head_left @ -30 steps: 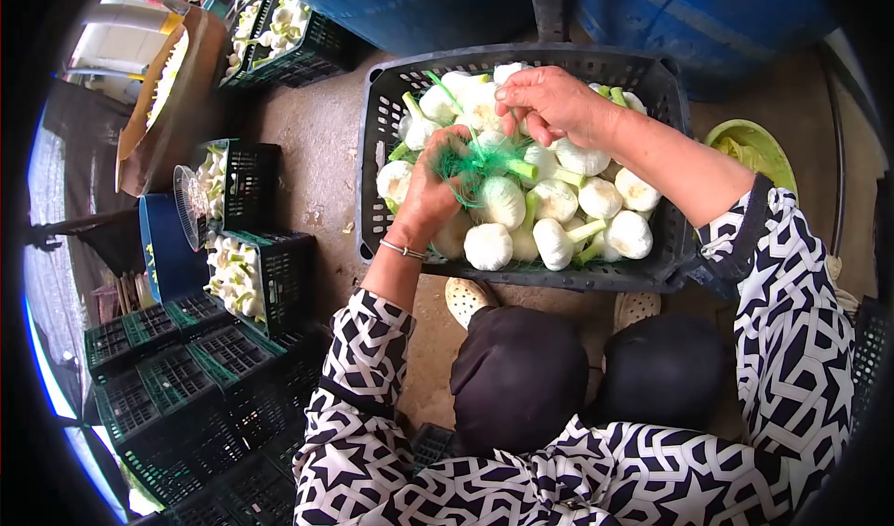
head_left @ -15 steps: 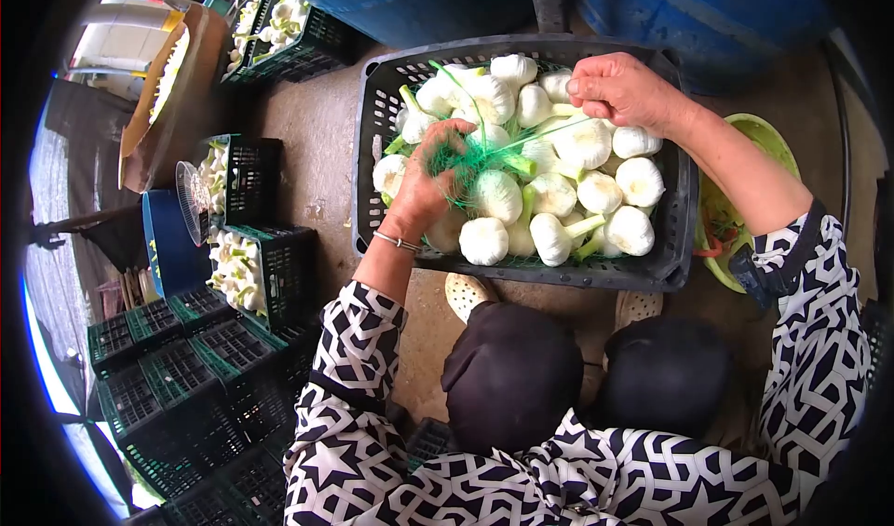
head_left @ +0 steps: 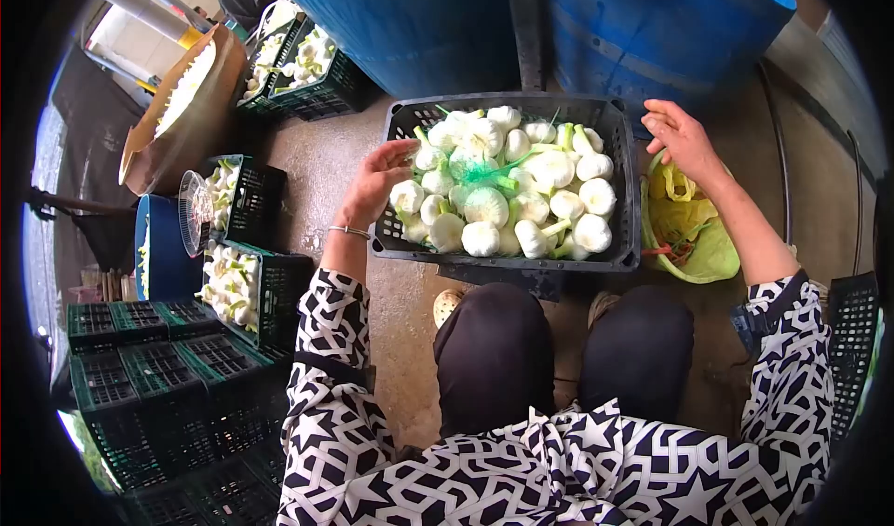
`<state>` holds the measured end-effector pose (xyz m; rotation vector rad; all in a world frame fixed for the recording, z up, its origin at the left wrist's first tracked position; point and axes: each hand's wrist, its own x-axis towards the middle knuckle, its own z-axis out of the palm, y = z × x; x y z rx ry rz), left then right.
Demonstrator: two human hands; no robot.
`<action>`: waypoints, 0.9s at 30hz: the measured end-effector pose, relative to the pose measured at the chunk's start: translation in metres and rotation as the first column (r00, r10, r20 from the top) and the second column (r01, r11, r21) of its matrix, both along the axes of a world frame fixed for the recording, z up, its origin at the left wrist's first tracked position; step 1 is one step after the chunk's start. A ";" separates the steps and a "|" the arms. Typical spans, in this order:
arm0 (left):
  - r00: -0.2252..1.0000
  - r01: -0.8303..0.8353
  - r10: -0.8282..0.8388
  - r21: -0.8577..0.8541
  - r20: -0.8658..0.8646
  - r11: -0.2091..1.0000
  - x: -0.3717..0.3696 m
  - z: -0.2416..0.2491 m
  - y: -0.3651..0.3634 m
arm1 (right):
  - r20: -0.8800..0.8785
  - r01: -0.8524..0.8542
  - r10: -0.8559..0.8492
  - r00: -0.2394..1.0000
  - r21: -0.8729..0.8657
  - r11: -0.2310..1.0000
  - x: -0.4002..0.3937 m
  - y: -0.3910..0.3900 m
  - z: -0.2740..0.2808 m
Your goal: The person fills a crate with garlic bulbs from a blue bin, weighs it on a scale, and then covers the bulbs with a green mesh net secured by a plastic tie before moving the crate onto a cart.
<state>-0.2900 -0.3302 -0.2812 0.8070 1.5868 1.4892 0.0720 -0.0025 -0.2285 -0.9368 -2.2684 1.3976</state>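
A black plastic crate (head_left: 629, 186) full of white garlic bulbs (head_left: 486, 207) stands in front of my knees. A bunched green net (head_left: 477, 168) with a strand trailing to the right lies loose over the bulbs in the middle. My left hand (head_left: 377, 182) is at the crate's left rim, fingers stretched towards the bulbs and holding nothing that I can see. Out past the crate's right back corner, my right hand (head_left: 682, 139) is raised with its fingers apart and nothing in them. Neither hand touches the net.
Blue barrels (head_left: 410, 33) stand behind the crate. A yellow-green bag (head_left: 694, 237) lies to the right. On the left are crates of garlic (head_left: 233, 284), stacked black crates (head_left: 140, 377), a blue bin (head_left: 158, 237) and a large brown container (head_left: 177, 107).
My left hand has let go of the green net and drawn back to the left rim. My right hand has moved from above the bulbs out to the right. The view has shifted.
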 end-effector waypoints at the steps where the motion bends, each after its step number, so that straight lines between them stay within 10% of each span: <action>1: 0.980 -0.136 0.138 0.019 -0.141 0.990 -0.009 0.007 -0.008 | 0.069 0.080 -0.081 0.994 0.007 0.997 0.016 0.007 -0.006; 5: 0.842 -0.481 0.318 -0.340 -0.435 0.808 -0.037 -0.016 -0.030 | 0.272 0.039 0.013 0.962 -0.185 0.982 0.034 -0.004 -0.029; 11: 0.942 -0.309 0.217 -0.412 -0.257 0.857 -0.036 -0.046 -0.024 | 0.269 0.097 0.018 0.963 -0.407 0.908 -0.008 -0.015 -0.069; 19: 0.931 -0.355 0.247 -0.511 -0.269 0.783 -0.077 -0.069 -0.057 | 0.168 0.053 -0.042 0.985 -0.065 0.996 -0.004 -0.020 -0.098; 22: 0.819 -0.538 0.550 -0.550 -0.164 0.638 -0.042 -0.054 -0.019 | 0.138 0.155 -0.144 0.980 -0.071 0.985 -0.011 -0.026 -0.096; 27: 0.862 -0.506 0.365 -0.606 -0.351 0.614 -0.056 -0.059 -0.034 | 0.151 0.346 -0.336 0.930 -0.043 0.937 -0.017 -0.042 -0.106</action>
